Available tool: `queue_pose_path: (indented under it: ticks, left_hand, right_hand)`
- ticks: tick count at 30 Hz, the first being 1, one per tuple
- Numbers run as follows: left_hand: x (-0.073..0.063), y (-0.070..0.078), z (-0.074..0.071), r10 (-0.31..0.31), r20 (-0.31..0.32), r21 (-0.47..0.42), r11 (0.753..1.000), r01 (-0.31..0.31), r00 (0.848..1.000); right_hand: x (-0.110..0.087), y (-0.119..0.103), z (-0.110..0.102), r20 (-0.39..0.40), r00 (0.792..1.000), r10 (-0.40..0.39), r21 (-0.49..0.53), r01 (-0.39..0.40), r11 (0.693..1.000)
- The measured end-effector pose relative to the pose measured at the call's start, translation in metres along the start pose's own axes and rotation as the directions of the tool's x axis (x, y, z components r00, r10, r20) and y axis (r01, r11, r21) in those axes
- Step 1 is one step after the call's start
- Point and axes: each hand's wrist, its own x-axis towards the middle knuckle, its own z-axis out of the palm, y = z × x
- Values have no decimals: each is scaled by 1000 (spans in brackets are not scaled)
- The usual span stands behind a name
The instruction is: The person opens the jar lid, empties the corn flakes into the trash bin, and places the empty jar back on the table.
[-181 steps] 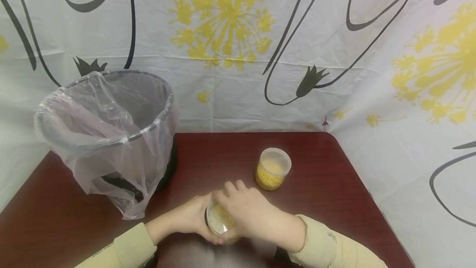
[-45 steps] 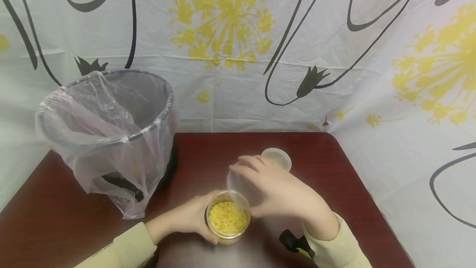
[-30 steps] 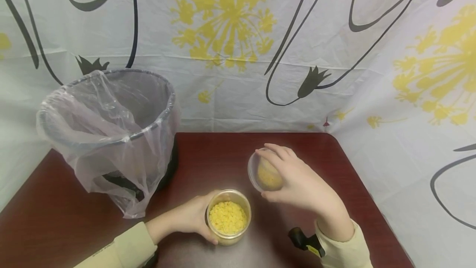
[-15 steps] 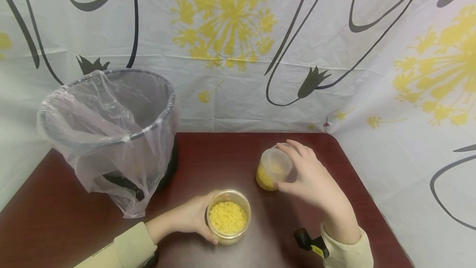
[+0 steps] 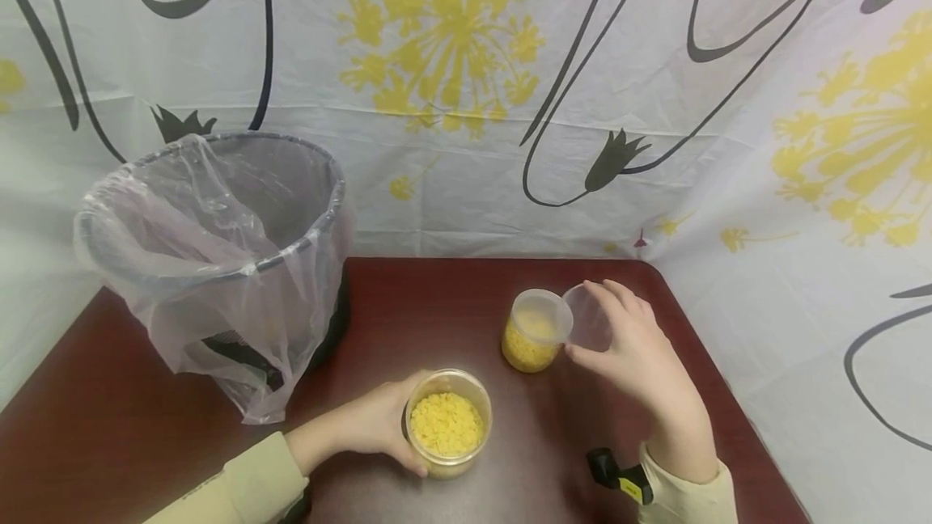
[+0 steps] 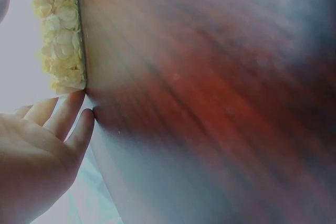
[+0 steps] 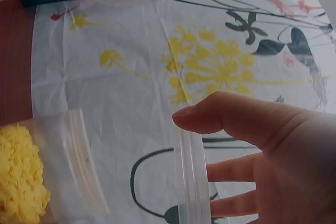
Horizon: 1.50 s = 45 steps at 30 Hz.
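My left hand (image 5: 374,424) grips an uncovered clear plastic jar (image 5: 448,471) of yellow flakes on the table, thumb at its near side. In the left wrist view the jar (image 6: 62,38) appears sideways, with the fingers of the left hand (image 6: 44,153) at its base. My right hand (image 5: 644,350) pinches a clear round lid (image 5: 588,316) by its edge, tilted, just right of a second jar (image 5: 526,348). That second jar is capped and also holds yellow flakes. The right wrist view shows the lid (image 7: 191,182) edge-on, beside the capped jar (image 7: 21,177).
A large bin (image 5: 331,213) lined with a translucent plastic bag stands at the left of the dark red table (image 5: 422,306). A patterned white curtain (image 5: 466,209) hangs behind the table and along its right side.
My right hand has lifted the lid off the near jar and carried it rightward, past the front of the second jar. The left hand keeps its hold on the near jar.
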Motion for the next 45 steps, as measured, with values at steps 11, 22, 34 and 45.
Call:
queue_pose_path:
  ticks: [11, 22, 34, 45]
  left_hand:
    - [0, 0, 0, 5, 3, 3, 1000, -5, 1000]
    - [0, -1, 1, 13, -5, -2, 1000, -13, 1000]
    - [0, 1, 0, 3, -11, -33, 999, -3, 1000]
    - [-6, -1, -4, -39, -50, -48, 998, 36, 998]
  right_hand:
    - [-4, 14, -1, 7, 993, 115, -24, -115, 993]
    - [-2, 35, -2, 57, 979, 197, -34, -195, 980]
    - [2, 59, 8, 135, 964, 229, -12, -230, 973]
    - [8, 87, 33, 234, 946, 225, -19, -227, 974]
